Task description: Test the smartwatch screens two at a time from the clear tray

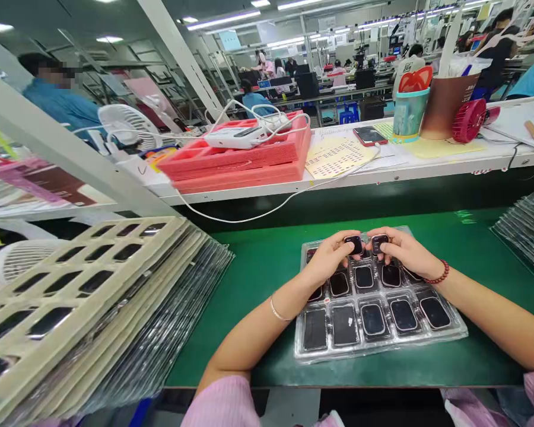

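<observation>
My left hand (333,254) is closed on a small smartwatch body (354,244) with a dark screen, pinched between thumb and fingers. A second smartwatch body (380,243) is gripped the same way in my right hand (403,252). The two are held side by side, a small gap apart, above the far part of a clear plastic tray (300,350). Rows of dark rounded-square screens, such as this watch screen (403,314), lie in the tray's pockets. Two near-left pockets look flat and dark, one with a white speck. My hands hide part of the far row.
To the left rises a tall stack of cream and clear trays (129,284) with dark screens on top. More clear trays (527,231) stand at the right edge. A shelf behind carries a red foam box (244,172), a phone (370,136), cups and a red fan (469,120).
</observation>
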Motion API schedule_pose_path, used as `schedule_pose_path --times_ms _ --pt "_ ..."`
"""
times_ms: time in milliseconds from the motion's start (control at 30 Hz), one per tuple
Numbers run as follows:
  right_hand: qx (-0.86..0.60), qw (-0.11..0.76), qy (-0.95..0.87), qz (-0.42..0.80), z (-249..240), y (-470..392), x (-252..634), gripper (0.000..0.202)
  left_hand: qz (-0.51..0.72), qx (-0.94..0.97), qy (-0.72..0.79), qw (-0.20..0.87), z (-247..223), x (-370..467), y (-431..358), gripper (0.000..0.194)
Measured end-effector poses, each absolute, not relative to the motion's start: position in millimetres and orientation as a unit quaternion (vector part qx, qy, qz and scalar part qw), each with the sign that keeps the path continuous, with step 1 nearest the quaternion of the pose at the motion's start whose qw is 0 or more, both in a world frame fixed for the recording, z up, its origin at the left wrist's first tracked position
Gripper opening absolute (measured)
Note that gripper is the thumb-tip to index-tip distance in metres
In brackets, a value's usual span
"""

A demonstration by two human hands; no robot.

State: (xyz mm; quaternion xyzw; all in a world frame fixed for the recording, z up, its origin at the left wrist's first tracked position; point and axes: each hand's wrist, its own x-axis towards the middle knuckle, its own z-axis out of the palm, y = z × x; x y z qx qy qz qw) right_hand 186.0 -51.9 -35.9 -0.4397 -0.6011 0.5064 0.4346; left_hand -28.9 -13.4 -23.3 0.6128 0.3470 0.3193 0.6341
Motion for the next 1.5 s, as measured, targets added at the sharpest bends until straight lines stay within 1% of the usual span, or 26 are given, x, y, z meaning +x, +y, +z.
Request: schedule_pose_path --times_ms 67,167,300,500,733,933,1200,1500 --pt "-0.445 0.432 -0.59 0.517 -35 -52 186 0.027 0.317 0.61 0.349 0.637 -22 -29 -13 0.038" --pt "-0.449 0.429 -0.586 0.521 -32 -53 185 0.024 0.316 0.61 0.344 0.64 -21 -30 -14 0.036" --pt "-0.451 0.429 -0.601 0.502 -28 -55 184 0.032 0.31 0.604 0.338 0.651 -21 -29 -15 0.049" --pt "-0.454 0.416 -0.607 0.503 -32 -56 182 0.024 0.307 0.61 0.345 0.644 -24 -30 -16 0.033" --pt "-0.445 0.412 -0.612 0.507 -38 -55 179 0.021 0.303 0.617 0.357 0.633 -25 -31 -17 0.032" --pt "-0.436 0.415 -0.624 0.498 -40 -54 179 0.017 0.318 0.622 0.32 0.639 -20 -28 -20 0.032" --pt "-0.439 0.417 -0.619 0.5 -39 -53 179 0.022 0.323 0.629 0.301 0.64 -23 -29 -17 0.031" --pt "-0.441 0.423 -0.638 0.469 -37 -50 177 0.02 0.338 0.699 0.303 0.552 -38 -29 -6 0.026"
